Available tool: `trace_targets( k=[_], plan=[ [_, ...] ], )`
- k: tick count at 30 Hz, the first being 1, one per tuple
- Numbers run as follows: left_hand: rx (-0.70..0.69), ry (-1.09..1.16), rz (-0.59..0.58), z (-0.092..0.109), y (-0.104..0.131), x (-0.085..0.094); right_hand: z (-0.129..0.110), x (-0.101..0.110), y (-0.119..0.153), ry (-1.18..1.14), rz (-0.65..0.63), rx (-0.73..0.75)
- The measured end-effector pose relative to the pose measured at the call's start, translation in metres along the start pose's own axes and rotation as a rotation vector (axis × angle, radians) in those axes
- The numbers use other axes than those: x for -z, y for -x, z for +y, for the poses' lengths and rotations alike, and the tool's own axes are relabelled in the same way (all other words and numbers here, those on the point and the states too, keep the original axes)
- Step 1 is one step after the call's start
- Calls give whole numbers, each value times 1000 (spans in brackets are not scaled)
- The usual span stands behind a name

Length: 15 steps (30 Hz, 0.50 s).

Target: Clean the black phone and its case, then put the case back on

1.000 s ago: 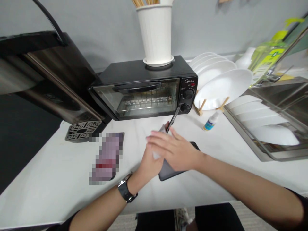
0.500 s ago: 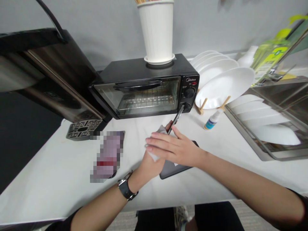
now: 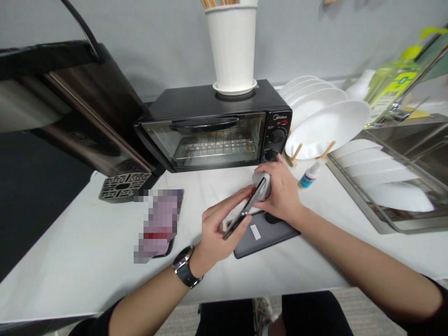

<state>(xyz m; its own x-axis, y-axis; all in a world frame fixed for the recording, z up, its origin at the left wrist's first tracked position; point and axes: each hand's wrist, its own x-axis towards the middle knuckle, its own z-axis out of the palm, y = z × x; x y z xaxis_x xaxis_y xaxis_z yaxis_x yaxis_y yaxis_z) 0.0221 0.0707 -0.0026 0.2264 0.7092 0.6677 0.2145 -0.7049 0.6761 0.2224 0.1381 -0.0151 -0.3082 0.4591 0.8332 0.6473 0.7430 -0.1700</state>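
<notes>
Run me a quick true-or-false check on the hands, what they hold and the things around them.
1. The left hand holds the phone. True.
2. The right hand's cloth is at the phone's near end. False: the right hand has the cloth at the far end, toward the oven.
3. The watch is on the right wrist. False: the watch is on the left wrist.
4. The spray bottle is to the right of the right hand's fingers. True.
5. The oven door hangs open. False: it is shut.
6. The white cup is on top of the oven. True.
</notes>
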Motion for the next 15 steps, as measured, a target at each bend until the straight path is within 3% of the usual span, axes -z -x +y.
trace_targets(
  k=[6, 12, 15],
  plan=[
    [-100, -181, 40, -3, 2, 1, -46, -5, 10, -268, 5, -54],
    [-262, -239, -140, 9, -5, 1, -66, 7, 18, -278, 265, 176],
    [-321, -258, -147, 10, -9, -1, -64, 19, 13, -88, 203, 301]
  ],
)
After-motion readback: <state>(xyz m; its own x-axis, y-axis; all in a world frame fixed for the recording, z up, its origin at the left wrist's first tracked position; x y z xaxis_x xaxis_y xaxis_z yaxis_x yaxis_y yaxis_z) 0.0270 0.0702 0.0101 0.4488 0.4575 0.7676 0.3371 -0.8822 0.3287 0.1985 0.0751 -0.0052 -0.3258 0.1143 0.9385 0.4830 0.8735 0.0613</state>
